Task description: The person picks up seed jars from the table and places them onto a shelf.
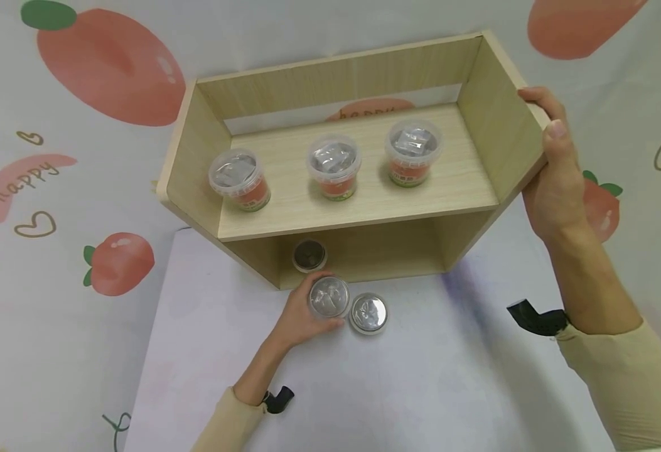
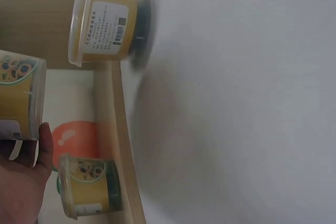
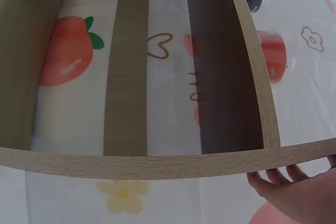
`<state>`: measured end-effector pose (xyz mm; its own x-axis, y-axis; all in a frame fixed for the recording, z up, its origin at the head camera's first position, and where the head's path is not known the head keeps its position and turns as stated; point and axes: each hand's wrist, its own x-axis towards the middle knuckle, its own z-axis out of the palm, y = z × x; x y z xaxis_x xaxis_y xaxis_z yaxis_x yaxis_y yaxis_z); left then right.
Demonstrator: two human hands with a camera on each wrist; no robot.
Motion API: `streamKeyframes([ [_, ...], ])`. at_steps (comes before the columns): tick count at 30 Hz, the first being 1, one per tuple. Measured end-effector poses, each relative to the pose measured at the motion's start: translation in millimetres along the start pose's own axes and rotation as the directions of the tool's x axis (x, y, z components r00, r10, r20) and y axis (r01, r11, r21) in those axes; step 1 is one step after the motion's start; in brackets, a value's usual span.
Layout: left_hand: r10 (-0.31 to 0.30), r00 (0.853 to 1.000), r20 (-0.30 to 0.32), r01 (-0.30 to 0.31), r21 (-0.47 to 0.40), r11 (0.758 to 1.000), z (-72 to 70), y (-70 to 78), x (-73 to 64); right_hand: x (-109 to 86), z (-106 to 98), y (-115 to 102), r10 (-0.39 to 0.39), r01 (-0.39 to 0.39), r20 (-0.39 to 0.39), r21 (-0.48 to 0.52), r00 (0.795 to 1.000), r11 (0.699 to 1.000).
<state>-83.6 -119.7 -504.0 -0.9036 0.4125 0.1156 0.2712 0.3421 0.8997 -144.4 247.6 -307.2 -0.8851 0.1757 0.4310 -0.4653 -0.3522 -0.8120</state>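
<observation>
My left hand [image 1: 302, 317] grips a yellow-labelled plastic tub [image 1: 329, 297] with a clear lid, in front of the shelf's lower compartment. Close by on its right, a second tub [image 1: 368, 313] stands on the table; the left wrist view shows the yellow band and printed label of that tub [image 2: 107, 27]. A third tub [image 1: 310, 254] sits inside the lower compartment, at its left end. My right hand [image 1: 558, 172] holds the edge of the right side panel of the wooden shelf [image 1: 477, 166], thumb and fingers on either side. In the right wrist view, fingertips [image 3: 257, 179] touch the panel.
Three red-labelled tubs, left [image 1: 241, 179], middle [image 1: 334, 166] and right [image 1: 413, 152], stand on the upper board. The shelf rests on a white table [image 1: 398, 389], against a fruit-patterned cloth [image 1: 70, 339]. Its back is partly open between slats.
</observation>
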Motion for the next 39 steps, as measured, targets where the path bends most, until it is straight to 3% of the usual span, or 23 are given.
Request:
streamKeyframes([
  [11, -0.027, 1.000, -0.001, 0.027, -0.027, 0.999, 5.3, 2.7, 22.9, 1.9, -2.3, 1.8, -0.003, 0.002, -0.012, -0.015, 1.000, 1.000],
  [19, 0.053, 0.998, -0.020, -0.054, -0.021, 0.998, 14.6, -5.5, 39.2, 4.8, -8.3, -1.3, 0.011, -0.011, -0.030, 0.014, 0.999, 1.000],
  [32, 0.074, 0.997, -0.030, -0.073, 0.029, 0.997, 19.1, -9.3, 67.8, 2.6, -10.8, -2.6, 0.044, -0.048, 0.042, 0.104, 0.998, 0.993],
  [39, 0.023, 0.999, -0.023, -0.021, 0.087, 0.996, 21.4, -3.3, 84.7, 2.3, -14.3, -3.6, 0.049, -0.053, 0.058, 0.072, 0.997, 0.996],
])
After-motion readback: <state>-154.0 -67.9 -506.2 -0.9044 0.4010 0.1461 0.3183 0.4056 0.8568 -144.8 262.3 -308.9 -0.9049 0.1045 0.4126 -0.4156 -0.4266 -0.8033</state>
